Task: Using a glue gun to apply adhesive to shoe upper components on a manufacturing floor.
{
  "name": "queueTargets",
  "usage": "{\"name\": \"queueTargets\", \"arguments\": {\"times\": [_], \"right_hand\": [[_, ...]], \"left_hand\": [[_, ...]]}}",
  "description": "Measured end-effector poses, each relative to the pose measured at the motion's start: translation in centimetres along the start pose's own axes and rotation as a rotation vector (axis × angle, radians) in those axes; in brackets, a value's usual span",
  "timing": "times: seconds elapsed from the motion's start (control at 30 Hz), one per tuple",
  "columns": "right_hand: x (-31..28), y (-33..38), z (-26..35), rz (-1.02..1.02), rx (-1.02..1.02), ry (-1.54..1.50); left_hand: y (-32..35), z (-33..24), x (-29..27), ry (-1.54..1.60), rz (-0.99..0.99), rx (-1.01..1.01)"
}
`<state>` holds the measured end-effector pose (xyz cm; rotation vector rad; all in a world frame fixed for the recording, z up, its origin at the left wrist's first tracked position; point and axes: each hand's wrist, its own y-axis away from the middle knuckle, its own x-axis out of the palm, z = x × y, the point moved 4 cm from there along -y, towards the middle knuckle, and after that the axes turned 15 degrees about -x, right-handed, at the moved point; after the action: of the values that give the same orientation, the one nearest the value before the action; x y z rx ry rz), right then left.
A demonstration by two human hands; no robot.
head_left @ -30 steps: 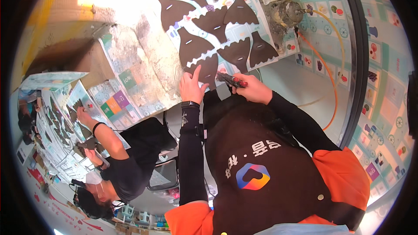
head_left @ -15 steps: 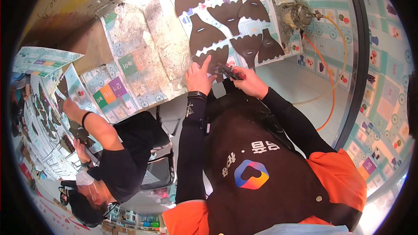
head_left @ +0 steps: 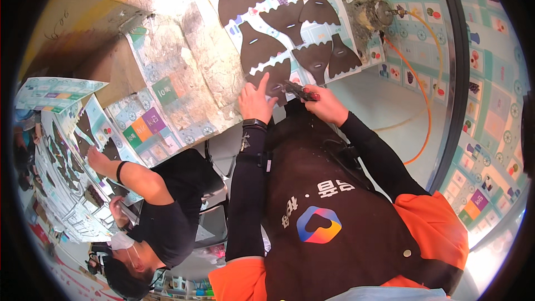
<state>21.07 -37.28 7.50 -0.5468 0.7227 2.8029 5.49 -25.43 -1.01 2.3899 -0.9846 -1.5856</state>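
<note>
A dark brown cut piece with a scalloped edge (head_left: 276, 72) lies at the table's near edge. My left hand (head_left: 256, 102) rests on its left side, index finger stretched forward and thumb spread apart. My right hand (head_left: 329, 105) is closed around plier-like pliers (head_left: 302, 91) with a dark head and red on the handle. The pliers' head reaches over the right side of the same piece; whether the jaws bite it I cannot tell. Several matching flared pieces, such as a long one (head_left: 259, 44) and a wider one (head_left: 313, 61), lie beyond, most with a short pale slit.
A worn, stained board (head_left: 209, 61) covers the table to the left. A round dirty metal fitting (head_left: 380, 14) with an orange hose (head_left: 419, 92) stands at the right. A co-worker (head_left: 161, 220) in a dark shirt handles similar pieces at the left, beside a chair.
The view has shifted slightly. My left hand stays on the piece, and the pliers in my right hand have turned a little. The co-worker's arm has moved slightly to the right in view.
</note>
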Motion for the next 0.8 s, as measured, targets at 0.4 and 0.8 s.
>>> {"name": "queueTargets", "arguments": {"times": [0.4,0.8], "right_hand": [[-4.0,-3.2,6.1,-0.067,0.053,-0.326],[-1.6,-12.5,5.0,-0.1,0.045,-0.224]], "left_hand": [[-7.5,0.1,-5.6,0.241,-0.105,-0.016],[-10.9,-1.0,-5.3,0.075,-0.006,-0.068]]}}
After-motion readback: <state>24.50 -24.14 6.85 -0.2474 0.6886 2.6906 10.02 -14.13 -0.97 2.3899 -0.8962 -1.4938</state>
